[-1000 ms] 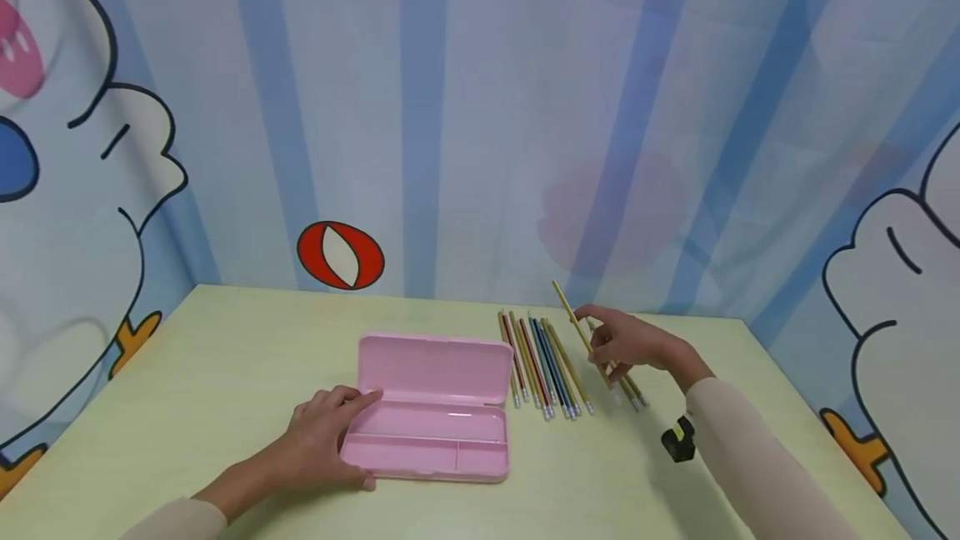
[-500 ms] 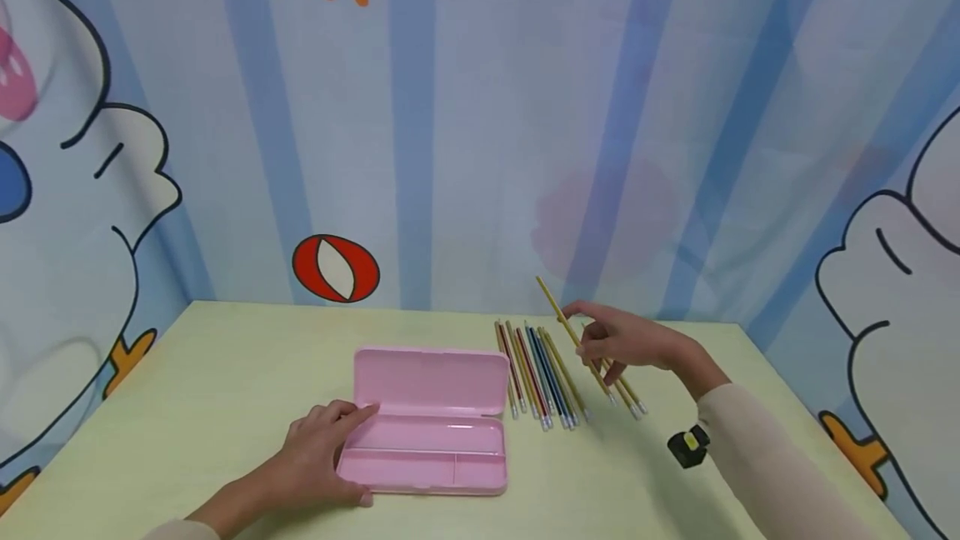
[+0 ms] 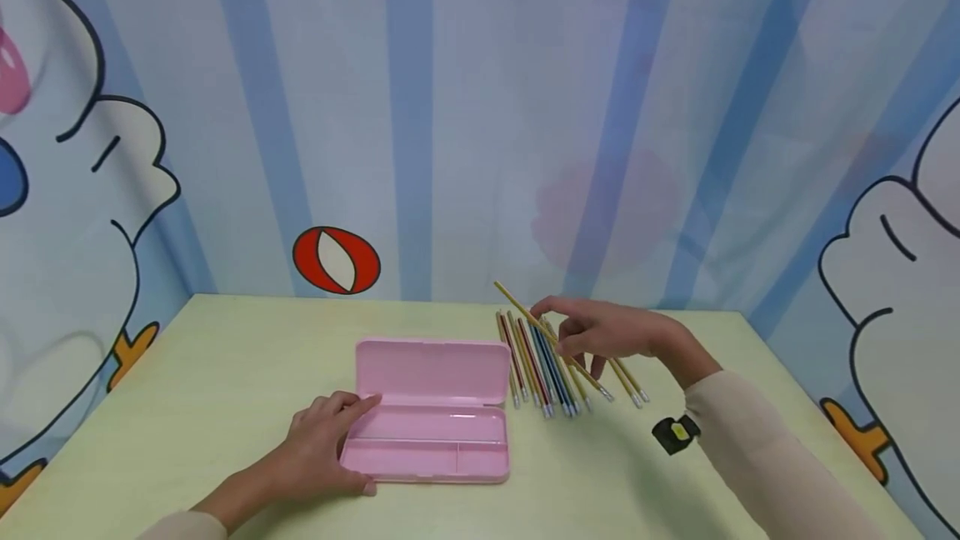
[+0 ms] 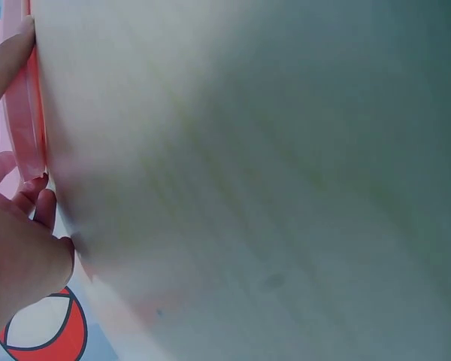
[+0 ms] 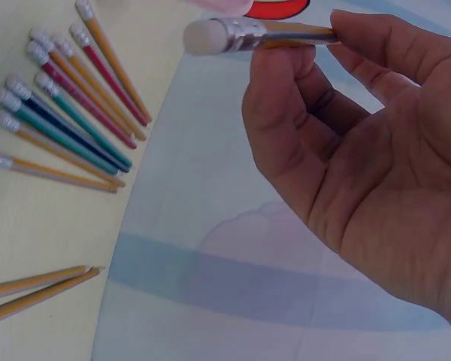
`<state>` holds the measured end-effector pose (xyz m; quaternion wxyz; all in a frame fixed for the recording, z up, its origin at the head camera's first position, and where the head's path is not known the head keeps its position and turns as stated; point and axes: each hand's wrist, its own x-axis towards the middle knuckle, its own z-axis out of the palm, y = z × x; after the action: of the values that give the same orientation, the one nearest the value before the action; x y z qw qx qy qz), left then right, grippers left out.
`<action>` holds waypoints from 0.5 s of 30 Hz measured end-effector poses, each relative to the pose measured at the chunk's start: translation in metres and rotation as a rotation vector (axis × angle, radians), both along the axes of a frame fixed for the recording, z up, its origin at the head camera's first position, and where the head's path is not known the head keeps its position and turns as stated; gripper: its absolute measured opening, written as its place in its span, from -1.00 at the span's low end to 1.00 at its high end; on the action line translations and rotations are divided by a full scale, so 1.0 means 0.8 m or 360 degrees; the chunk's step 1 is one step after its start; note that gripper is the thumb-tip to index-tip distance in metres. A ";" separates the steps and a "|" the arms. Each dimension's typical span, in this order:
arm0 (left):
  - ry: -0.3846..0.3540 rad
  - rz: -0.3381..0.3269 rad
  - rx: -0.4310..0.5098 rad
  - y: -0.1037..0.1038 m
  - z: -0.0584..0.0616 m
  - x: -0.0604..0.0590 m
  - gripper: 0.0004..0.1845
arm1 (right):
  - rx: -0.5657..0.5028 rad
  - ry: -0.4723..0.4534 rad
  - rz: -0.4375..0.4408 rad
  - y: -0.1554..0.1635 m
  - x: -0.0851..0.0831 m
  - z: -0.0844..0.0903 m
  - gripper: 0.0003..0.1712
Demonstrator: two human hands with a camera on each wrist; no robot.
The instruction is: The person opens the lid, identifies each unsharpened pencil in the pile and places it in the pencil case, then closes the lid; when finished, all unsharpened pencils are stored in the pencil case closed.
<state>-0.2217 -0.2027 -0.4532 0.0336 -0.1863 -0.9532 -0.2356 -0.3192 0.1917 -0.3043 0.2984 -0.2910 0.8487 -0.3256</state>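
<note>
Your right hand [image 3: 600, 336] pinches one yellow pencil [image 3: 525, 312] between thumb and fingertips; the right wrist view shows its eraser end [image 5: 210, 34] jutting past the curled fingers [image 5: 286, 83]. Compared with the frames a second and half a second earlier, the hand has travelled leftward: then it hung over the right-hand pair of yellow pencils [image 3: 628, 382], now it hovers above the row of coloured pencils [image 3: 536, 361] lying on the table [image 3: 225, 357]. The pencil's slant has changed as well, its far tip now pointing up and left towards the pink pencil case [image 3: 431, 411], whereas earlier it stood steeper and further right.

Your left hand [image 3: 322, 448] has not shifted over the same interval. It rests at the case's near-left corner, thumb along the front edge and fingers over the rim into the tray; the left wrist view shows the fingertips [image 4: 7, 68] against the pink edge. The case lies open, lid flat behind the tray, just left of the pencil row.

Judged from this drift, the held pencil is being carried to the open tray while the case is steadied. The tray appears empty, so the filling seems at its beginning.
</note>
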 end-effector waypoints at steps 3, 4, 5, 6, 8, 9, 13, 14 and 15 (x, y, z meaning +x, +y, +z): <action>0.0017 -0.0001 0.0002 0.000 0.000 0.000 0.15 | 0.0053 0.0009 0.0070 -0.014 0.005 0.002 -0.41; 0.0022 -0.0001 0.0003 0.000 0.000 0.000 0.15 | 0.0066 -0.0001 0.0093 -0.019 0.006 0.002 -0.42; 0.0024 -0.0002 0.0004 0.000 0.000 0.000 0.15 | 0.0079 -0.0008 0.0117 -0.024 0.008 0.003 -0.42; 0.0026 -0.0004 0.0004 0.000 0.000 0.000 0.15 | 0.0090 -0.0012 0.0144 -0.029 0.009 0.002 -0.43; 0.0028 -0.0006 0.0004 0.000 0.000 0.000 0.15 | 0.0113 -0.0028 0.0201 -0.039 0.012 0.002 -0.44; 0.0029 -0.0008 0.0005 0.001 0.000 0.000 0.14 | 0.0120 -0.0031 0.0233 -0.043 0.013 0.001 -0.44; 0.0031 -0.0009 0.0000 0.001 0.000 0.000 0.14 | 0.0168 0.0000 0.0355 -0.061 0.015 -0.004 -0.43; 0.0030 -0.0011 -0.0002 0.001 0.000 0.000 0.14 | 0.0184 0.0011 0.0382 -0.065 0.015 -0.006 -0.43; 0.0029 -0.0012 -0.0003 0.001 -0.001 0.000 0.14 | 0.0207 0.0026 0.0413 -0.070 0.015 -0.008 -0.44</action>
<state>-0.2217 -0.2022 -0.4537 0.0412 -0.1920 -0.9524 -0.2332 -0.3076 0.1356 -0.3108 0.3493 -0.3810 0.8256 -0.2263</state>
